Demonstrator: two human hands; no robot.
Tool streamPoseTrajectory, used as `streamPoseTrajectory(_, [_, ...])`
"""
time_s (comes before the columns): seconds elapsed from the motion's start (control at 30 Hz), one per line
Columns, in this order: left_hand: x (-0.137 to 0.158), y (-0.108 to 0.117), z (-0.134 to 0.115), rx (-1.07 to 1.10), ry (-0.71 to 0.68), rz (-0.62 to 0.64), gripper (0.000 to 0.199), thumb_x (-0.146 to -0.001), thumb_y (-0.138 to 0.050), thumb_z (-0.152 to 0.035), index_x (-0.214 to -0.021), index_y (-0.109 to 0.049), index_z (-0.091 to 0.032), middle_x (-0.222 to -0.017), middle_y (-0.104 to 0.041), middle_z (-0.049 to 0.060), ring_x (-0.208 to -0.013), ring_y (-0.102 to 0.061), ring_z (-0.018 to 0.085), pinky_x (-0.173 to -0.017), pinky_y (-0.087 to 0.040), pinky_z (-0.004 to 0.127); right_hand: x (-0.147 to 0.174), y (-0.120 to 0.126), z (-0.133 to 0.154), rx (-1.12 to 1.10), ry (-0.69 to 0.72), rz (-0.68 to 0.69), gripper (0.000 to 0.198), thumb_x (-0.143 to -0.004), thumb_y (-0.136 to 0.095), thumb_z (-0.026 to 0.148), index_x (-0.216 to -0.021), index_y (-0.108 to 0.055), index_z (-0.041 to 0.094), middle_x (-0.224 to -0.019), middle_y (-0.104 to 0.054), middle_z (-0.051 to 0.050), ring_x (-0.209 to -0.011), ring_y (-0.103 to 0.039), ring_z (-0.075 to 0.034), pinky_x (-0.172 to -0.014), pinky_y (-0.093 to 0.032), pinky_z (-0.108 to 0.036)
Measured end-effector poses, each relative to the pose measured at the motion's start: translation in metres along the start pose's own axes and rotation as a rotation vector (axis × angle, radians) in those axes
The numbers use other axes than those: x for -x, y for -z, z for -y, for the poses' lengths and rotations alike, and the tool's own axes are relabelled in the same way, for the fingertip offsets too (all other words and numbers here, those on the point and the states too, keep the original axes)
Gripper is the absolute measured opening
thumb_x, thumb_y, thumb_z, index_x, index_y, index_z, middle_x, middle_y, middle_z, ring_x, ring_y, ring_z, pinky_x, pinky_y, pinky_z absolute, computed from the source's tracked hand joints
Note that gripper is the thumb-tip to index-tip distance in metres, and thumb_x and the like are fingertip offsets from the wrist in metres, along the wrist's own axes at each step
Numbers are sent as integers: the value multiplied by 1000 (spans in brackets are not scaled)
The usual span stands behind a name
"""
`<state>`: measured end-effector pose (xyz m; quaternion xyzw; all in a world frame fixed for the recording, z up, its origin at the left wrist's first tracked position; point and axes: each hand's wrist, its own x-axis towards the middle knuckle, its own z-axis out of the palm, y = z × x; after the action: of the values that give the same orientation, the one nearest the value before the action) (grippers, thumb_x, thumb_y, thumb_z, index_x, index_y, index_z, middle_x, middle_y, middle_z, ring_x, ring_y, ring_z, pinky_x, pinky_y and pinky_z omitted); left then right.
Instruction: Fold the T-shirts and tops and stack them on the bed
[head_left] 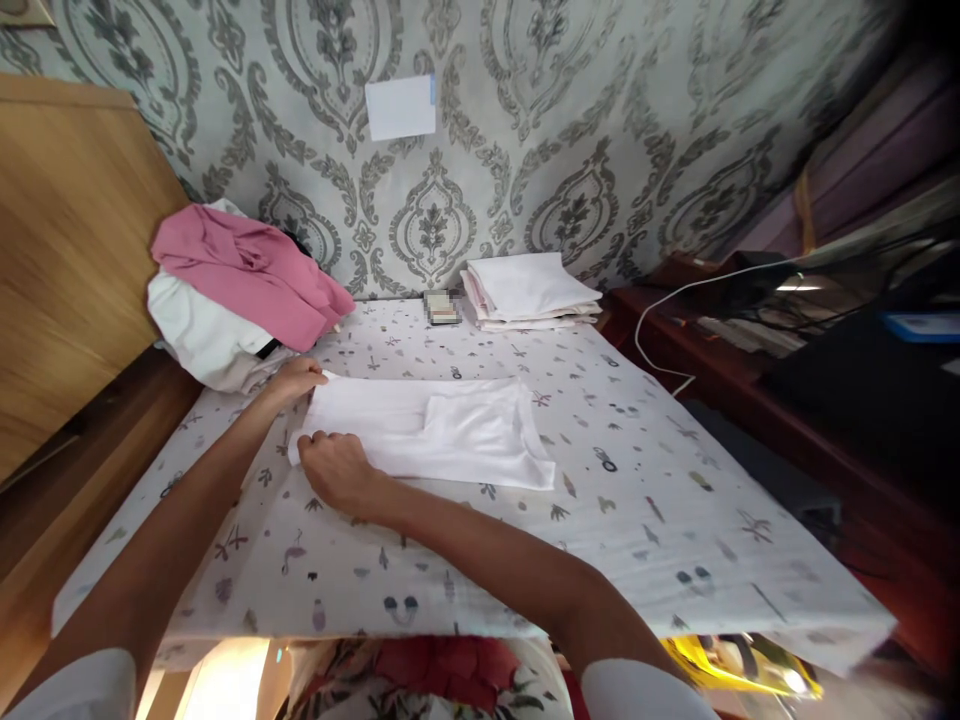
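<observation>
A white garment [390, 410] lies folded into a long strip across the patterned tabletop cover, with a smaller folded part showing toward its right end. My left hand [300, 378] pinches the far left corner of the garment. Nearer to me, my right hand [337, 468] has its fingers curled over the near left edge of the same cloth. The garment's right end rests flat and is untouched. Which kind of garment it is, I cannot tell.
Pink cloth [247, 265] and white cloth [202, 325] lie heaped at the back left. A folded white stack [525, 285] stands at the back, beside a small box [441, 307]. Wooden furniture [75, 250] borders the left; a white cable [660, 305] hangs at the right.
</observation>
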<state>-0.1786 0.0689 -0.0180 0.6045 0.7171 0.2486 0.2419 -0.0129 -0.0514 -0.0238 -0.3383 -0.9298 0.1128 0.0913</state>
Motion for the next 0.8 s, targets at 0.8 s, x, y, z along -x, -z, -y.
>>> streamPoseTrajectory(0.8, [30,-96,-108,274,-73,189,15,-92,-50,-31,-84,-52,-19,-78,-64,3,-65,-64,13,-61,-54,25,114,28,-72,-1820,-766,-182,15,-95,-52,14,-80,-53,15,-70,-71,-8,-63,-74,-17,-60,-60,-24])
